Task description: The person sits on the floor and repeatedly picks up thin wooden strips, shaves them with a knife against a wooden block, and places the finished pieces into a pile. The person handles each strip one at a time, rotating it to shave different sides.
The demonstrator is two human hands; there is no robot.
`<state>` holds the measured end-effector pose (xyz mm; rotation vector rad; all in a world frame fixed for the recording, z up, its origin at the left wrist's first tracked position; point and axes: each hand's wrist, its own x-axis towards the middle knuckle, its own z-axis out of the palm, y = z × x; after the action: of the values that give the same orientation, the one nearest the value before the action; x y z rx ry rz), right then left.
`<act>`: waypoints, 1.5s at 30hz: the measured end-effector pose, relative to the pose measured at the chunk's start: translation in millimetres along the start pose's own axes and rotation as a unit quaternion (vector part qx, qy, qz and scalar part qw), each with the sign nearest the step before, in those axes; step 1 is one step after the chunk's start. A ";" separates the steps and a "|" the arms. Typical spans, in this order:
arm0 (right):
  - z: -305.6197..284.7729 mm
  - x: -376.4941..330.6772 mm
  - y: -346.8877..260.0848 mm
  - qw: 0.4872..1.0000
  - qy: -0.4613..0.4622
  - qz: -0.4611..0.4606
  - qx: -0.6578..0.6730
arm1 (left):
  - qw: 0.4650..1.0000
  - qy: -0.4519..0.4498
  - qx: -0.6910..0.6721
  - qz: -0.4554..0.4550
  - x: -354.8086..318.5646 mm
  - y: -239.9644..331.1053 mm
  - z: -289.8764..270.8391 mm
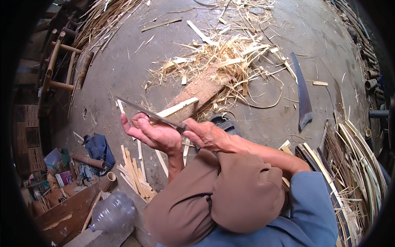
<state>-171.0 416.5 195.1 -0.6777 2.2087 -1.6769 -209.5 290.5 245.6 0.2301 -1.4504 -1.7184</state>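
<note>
My right hand (207,133) grips the handle of a long thin knife (144,111), whose blade points up and to the left. My left hand (152,133) is just beside it, fingers curled under the blade around a pale bamboo strip (177,108). The strip runs up and to the right from that hand, over a wooden block (201,87). Both hands are held above a grey concrete floor (123,70), nearly touching each other. A brown cloth (230,193) covers the space below my forearms.
Bamboo shavings (234,53) litter the floor around the block. A curved saw (303,92) lies to the right. Long bamboo strips (358,164) are piled at the far right. Short cut slats (133,175), a plastic bottle (111,212), a blue cloth (98,149) and a bamboo frame (61,61) sit on the left.
</note>
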 end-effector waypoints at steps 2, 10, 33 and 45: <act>7.9 -7.1 63.8 0.991 0.041 0.128 -0.006 | 0.999 0.011 -0.049 0.002 -1.6 -0.7 7.1; 9.4 4.7 24.2 0.999 -0.003 0.038 0.024 | 1.000 0.026 0.011 0.007 -0.6 1.8 -7.2; 16.4 -4.1 66.7 0.992 0.051 0.100 0.062 | 0.999 0.049 0.008 -0.006 8.0 -7.2 -11.7; 3.2 12.0 66.5 0.984 0.052 0.168 0.020 | 0.996 0.092 0.021 0.009 28.0 -29.7 -11.4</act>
<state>-192.5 421.8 131.2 -0.1951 2.2027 -1.6063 -234.0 261.8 226.4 0.3863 -1.3493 -1.6098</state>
